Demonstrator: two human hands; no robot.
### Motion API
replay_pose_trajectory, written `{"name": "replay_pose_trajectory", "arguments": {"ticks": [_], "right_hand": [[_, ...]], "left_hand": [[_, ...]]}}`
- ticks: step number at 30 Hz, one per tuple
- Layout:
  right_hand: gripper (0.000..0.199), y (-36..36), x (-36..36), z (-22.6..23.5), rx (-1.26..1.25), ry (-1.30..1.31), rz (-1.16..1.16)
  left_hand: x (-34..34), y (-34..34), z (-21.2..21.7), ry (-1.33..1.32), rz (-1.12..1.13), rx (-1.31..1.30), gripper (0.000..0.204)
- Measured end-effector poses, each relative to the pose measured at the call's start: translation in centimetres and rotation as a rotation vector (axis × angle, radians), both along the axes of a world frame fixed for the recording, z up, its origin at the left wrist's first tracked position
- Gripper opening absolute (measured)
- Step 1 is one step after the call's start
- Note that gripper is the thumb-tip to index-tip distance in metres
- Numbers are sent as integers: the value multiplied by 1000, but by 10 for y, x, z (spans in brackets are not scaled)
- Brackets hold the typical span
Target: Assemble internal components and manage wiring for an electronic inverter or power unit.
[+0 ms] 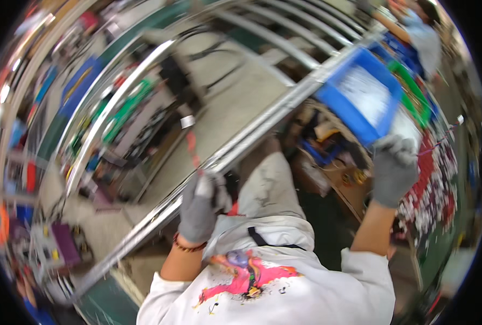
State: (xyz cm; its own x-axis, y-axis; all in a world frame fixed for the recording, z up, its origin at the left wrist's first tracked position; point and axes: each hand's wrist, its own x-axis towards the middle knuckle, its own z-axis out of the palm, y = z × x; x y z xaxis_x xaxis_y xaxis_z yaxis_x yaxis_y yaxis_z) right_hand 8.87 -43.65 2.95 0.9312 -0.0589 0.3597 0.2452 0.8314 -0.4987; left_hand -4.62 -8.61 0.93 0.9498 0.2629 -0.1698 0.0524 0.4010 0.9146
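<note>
Both of my hands wear grey gloves. My left hand (200, 203) is closed at the metal rail, and a red wire lead (193, 149) runs up from its fingers to a white connector (187, 122). Over on the right, my right hand (395, 168) pinches a thin dark red wire lead (441, 141), which sticks out to the right and ends in a small white plug (460, 119). Just beyond that hand stands a blue bin (379, 132) with whitish, clear-looking contents. Beside the hand lies a heap of red wires with white connectors (428, 195).
A long metal rail (252, 135) crosses diagonally before me, joining a roller rack (300, 32). A green bin (422, 111) sits behind the blue one. Below is an open carton (355, 197). Another person (422, 40) works at the far right. Equipment at left is blurred.
</note>
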Motion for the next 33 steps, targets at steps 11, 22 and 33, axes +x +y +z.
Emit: {"name": "replay_pose_trajectory", "arguments": {"ticks": [11, 22, 33], "right_hand": [[38, 284, -76, -27, -649, -463, 941], [16, 284, -78, -51, -960, -707, 1505], [19, 315, -81, -37, -1194, -626, 815]], "left_hand": [[-91, 43, 7, -33, 487, 238, 32], [-91, 58, 3, -226, 728, -168, 26], [-74, 54, 0, -82, 558, 456, 12]]}}
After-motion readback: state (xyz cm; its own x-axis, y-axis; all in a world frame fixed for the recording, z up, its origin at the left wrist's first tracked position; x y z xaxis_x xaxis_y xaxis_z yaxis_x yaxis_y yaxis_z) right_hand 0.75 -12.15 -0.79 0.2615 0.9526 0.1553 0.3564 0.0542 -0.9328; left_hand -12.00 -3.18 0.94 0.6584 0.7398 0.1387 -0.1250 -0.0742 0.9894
